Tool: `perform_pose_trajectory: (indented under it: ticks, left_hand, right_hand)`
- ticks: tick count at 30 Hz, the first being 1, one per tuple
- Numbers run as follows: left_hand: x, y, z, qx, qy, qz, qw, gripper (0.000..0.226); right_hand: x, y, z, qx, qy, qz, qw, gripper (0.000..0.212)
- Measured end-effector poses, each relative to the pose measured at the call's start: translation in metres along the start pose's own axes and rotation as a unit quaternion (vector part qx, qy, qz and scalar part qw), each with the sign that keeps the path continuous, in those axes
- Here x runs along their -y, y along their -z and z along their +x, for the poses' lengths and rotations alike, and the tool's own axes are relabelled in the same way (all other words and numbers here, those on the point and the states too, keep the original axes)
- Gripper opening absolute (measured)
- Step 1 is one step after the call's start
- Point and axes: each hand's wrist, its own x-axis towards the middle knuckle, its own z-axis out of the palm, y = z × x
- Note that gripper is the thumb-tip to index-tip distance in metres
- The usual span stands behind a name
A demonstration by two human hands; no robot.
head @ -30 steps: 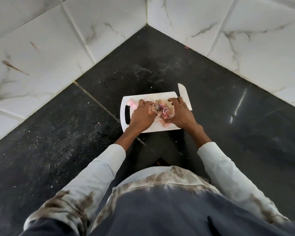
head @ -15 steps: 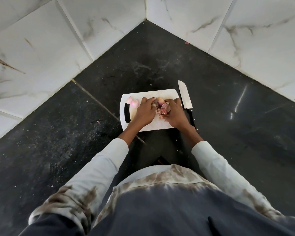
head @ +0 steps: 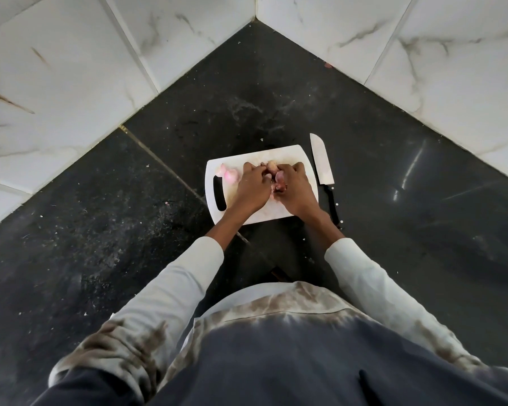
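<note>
Squarely between left hand (head: 251,189) and right hand (head: 296,191) lie onion scraps (head: 279,177).

Pale grey long sleeves (head: 182,285) with brown-stained cuffs and elbows; dark navy apron-like front (head: 291,361), stained pale collar band.

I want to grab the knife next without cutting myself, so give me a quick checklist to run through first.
1. Is the knife clear of the hands: ok, it lies untouched on the counter, right of the cutting board.
2. Blade tip pointing away from the body: ok.
3. A hand free to take it: not ok, the left hand and right hand both grip the onion over the board.
4. Are the peeled pieces out of the way: ok, they sit at the board's left end.
5. Onion fully peeled: cannot tell, the hands hide it.
</note>
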Motion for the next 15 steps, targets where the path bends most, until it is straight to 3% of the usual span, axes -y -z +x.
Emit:
perform_pose_trajectory:
  ticks: [9,15]
  left_hand:
    - [-0.009,0.005,-0.012,-0.012,0.06,-0.178,0.982,0.039]
    - [-0.022,0.018,-0.038,-0.011,0.038,-0.267,0.963,0.037]
  right_hand:
    - [0.007,0.002,-0.006,-0.057,-0.038,0.081,0.994,0.033]
    - [0.013,0.011,-0.034,-0.095,-0.034,0.174,0.98,0.037]
